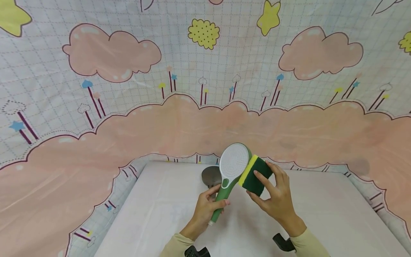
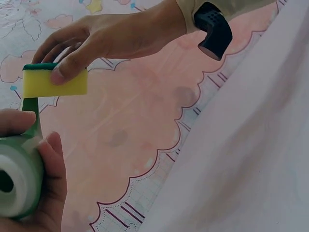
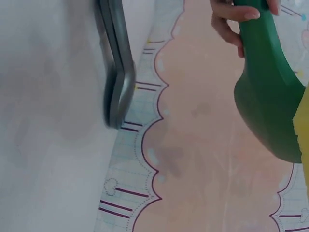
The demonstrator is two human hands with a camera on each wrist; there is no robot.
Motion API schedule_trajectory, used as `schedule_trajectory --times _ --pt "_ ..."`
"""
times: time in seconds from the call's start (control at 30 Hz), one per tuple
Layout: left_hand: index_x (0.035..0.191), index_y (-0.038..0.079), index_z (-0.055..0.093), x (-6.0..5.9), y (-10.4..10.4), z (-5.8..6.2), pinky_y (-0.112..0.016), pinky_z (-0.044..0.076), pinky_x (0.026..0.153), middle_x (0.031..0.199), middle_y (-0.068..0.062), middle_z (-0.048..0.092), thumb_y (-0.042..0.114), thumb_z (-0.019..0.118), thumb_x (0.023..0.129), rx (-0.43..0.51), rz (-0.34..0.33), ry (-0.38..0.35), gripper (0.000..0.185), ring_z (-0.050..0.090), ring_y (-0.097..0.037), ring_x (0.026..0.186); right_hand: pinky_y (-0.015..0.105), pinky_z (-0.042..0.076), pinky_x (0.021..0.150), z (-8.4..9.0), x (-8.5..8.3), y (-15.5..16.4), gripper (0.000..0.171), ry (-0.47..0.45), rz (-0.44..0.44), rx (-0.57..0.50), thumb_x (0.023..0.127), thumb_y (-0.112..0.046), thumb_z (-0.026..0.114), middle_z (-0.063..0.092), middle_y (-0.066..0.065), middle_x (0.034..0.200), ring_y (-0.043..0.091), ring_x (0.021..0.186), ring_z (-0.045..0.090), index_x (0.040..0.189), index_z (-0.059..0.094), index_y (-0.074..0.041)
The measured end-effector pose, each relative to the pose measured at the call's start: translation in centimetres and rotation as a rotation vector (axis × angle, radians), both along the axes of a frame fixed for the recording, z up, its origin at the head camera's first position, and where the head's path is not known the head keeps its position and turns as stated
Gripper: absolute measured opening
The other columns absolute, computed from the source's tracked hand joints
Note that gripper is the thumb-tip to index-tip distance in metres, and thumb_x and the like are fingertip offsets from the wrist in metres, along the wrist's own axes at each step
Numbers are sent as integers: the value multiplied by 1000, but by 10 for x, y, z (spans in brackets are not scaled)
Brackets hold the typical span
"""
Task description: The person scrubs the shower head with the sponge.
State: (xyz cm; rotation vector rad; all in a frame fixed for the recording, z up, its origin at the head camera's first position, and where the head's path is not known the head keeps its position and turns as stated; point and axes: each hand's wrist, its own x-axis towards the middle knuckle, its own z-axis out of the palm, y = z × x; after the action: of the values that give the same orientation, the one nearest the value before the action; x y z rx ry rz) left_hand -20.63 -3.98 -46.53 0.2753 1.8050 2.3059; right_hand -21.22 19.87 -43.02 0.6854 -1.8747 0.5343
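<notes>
Green plastic formed the body and handle of a hand-held shower head [image 1: 233, 167] with a round white spray face, which the left hand [image 1: 205, 210] gripped low on the handle, fingers and thumb curled round it, so the head stood raised above the white table [image 1: 154, 214] with its face turned toward the person. The right hand [image 1: 276, 196] pinched a rectangular sponge [image 1: 255, 175], yellow foam with a dark green scouring layer, thumb on one side and fingers on the other, and held it against the right rim of the shower head. Judging by that contact, the sponge was held so that it could bear on the green rim, while the left hand's low grip left the head free. In the left wrist view the sponge's yellow edge [image 2: 55, 83] sat just above the handle's open white end [image 2: 14, 183]. A grey metal disc-shaped object [image 1: 210, 175] lay on the table behind the shower head. A cartoon cloth [image 1: 128, 117] of pink clouds and yellow stars hung behind.
</notes>
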Motion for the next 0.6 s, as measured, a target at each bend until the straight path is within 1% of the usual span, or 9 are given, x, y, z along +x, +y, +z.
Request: schedule_trajectory --times 0.03,0.13,0.2,0.23,0.37,0.5,0.6 --pt "136 -2 55 1 0 0 -21 52 58 103 -8 67 3 77 78 2 -6 -1 62 65 -8 64 51 34 93 0 0 0 58 -1 0 -1 88 -60 61 50 30 137 45 120 46 121 68 -13" --pt "136 -1 54 2 0 1 -22 54 62 107 -9 63 4 76 81 13 -32 -2 60 71 -13 78 50 34 94 0 1 -2 58 -5 -1 0 88 -60 61 50 29 137 45 121 46 122 68 -13" --pt "137 0 53 3 -1 2 -22 54 64 107 -11 60 5 74 83 23 -46 -3 58 73 -16 87 50 35 94 0 2 -3 58 -7 -3 3 89 -60 60 50 29 137 45 121 46 122 68 -14" --pt "137 0 53 3 0 3 -22 54 64 107 -11 58 5 74 84 28 -47 -3 57 73 -17 88 51 35 94 1 2 -4 58 -9 -4 5 89 -61 60 50 29 137 45 121 46 122 68 -14" --pt "136 0 54 4 0 5 -23 55 64 109 -11 57 7 73 85 38 -45 0 54 74 -18 90 50 34 96 1 3 -6 58 -16 -15 5 89 -61 59 50 29 138 45 122 45 123 68 -14" --pt "136 0 54 5 2 6 -23 55 64 111 -12 59 8 72 87 37 -48 -3 53 73 -13 84 49 34 97 0 4 -8 59 -21 -28 -2 89 -62 58 49 28 139 44 121 45 123 68 -15" --pt "136 -1 55 6 2 7 -24 55 63 110 -12 62 8 73 86 30 -34 -7 54 72 -11 80 49 35 96 -3 5 -10 59 -28 -35 1 89 -63 57 49 28 139 43 121 45 124 67 -15"
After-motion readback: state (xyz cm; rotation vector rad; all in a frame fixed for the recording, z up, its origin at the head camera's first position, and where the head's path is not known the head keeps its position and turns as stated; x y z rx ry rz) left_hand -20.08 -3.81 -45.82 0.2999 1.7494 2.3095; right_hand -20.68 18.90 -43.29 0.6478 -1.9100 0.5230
